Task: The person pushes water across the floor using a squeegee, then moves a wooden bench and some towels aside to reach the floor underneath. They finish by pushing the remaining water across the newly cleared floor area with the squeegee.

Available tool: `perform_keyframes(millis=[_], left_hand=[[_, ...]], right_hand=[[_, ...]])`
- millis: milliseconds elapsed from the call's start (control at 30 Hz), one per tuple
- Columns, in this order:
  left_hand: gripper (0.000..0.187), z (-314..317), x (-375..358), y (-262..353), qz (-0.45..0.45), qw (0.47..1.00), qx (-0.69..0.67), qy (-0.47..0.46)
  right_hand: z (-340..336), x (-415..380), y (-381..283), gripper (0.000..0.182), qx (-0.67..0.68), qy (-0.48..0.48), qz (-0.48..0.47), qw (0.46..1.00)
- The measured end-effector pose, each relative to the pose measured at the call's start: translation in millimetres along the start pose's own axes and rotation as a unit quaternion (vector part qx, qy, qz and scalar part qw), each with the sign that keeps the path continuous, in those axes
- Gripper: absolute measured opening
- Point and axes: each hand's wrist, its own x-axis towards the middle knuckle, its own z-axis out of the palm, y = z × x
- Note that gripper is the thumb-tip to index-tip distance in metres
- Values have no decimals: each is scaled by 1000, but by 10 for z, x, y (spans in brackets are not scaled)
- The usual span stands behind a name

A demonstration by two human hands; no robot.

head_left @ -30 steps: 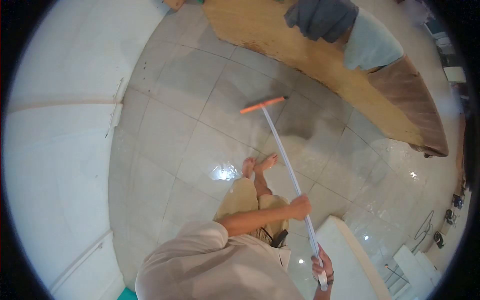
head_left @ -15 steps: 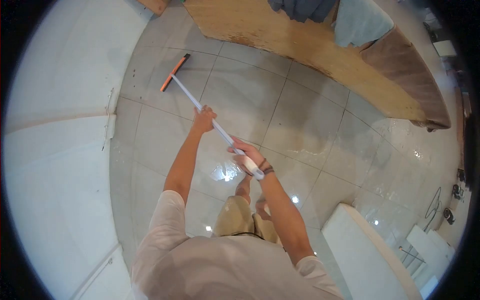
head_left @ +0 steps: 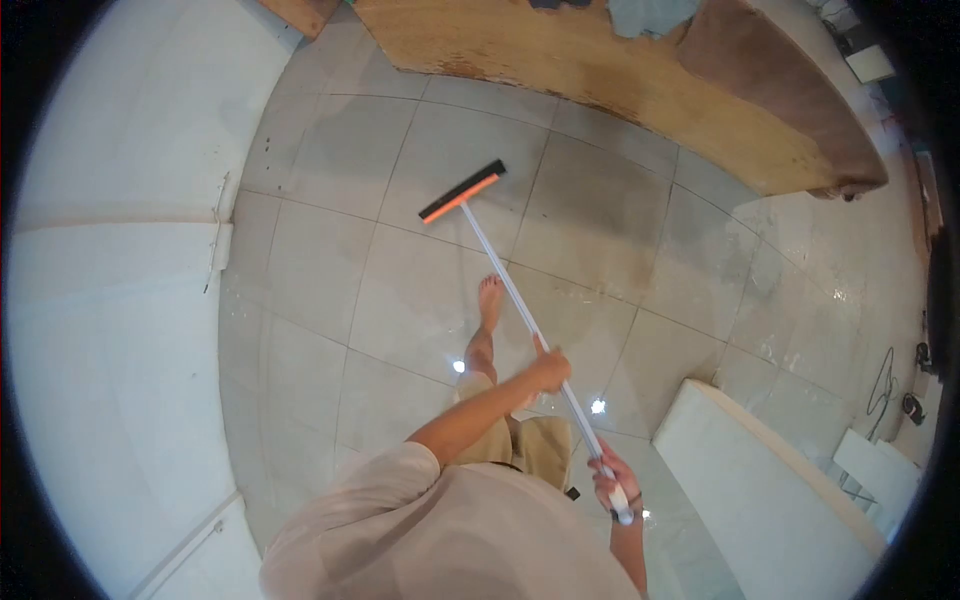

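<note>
A floor squeegee (head_left: 520, 305) with a long white pole runs slantwise across the view, its orange and black head (head_left: 462, 192) over the tiled floor (head_left: 430, 270). My left hand (head_left: 549, 368) is wrapped round the middle of the pole, in front of my shorts. Near the pole's end, my right hand (head_left: 618, 478) grips it by my right side, with a dark band at the wrist. My bare foot (head_left: 490, 295) stands just left of the pole.
A wooden board-like piece (head_left: 600, 75) with brown and blue cloth spans the far side. White panels (head_left: 120, 320) line the left. A white slab (head_left: 760, 480) lies at lower right, near a cable (head_left: 882, 385). The tiles shine wet in places.
Both hands have drawn the squeegee back toward my body and to the right. Its head has moved right and nearer and has turned. My foot now shows further forward.
</note>
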Motion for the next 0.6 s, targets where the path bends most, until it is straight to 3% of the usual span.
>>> perform_keyframes(millis=[33,100,200,333,400,500,533,567,600], left_hand=[[14,523,130,266,16,1000,-11,0],[15,861,78,846,49,998,-25,-19],[16,889,-330,1911,105,990,12,-88],[19,1473,-441,2718,183,979,-36,-83],[19,1616,-556,2957,206,975,-41,-78],[19,1710,-613,3062,212,977,-37,-11],[19,1686,-642,3058,202,979,-30,-18],[19,1655,-650,2993,192,981,-19,-25],[19,1636,-672,2890,182,983,-22,-23]], right_hand=[[-228,-310,113,48,9,17,-8,1000],[-583,-932,341,50,40,42,-28,998],[-1079,-1891,762,49,128,52,-43,989],[-867,-2715,1224,50,193,93,-74,974],[-765,-2984,1394,25,3,334,-154,930],[-1058,-3114,1505,17,18,397,-137,907],[-1210,-3098,1515,20,-91,358,-140,919],[-1355,-3074,1394,20,-101,355,-132,920],[-1318,-2956,1262,31,-8,210,-81,974]])
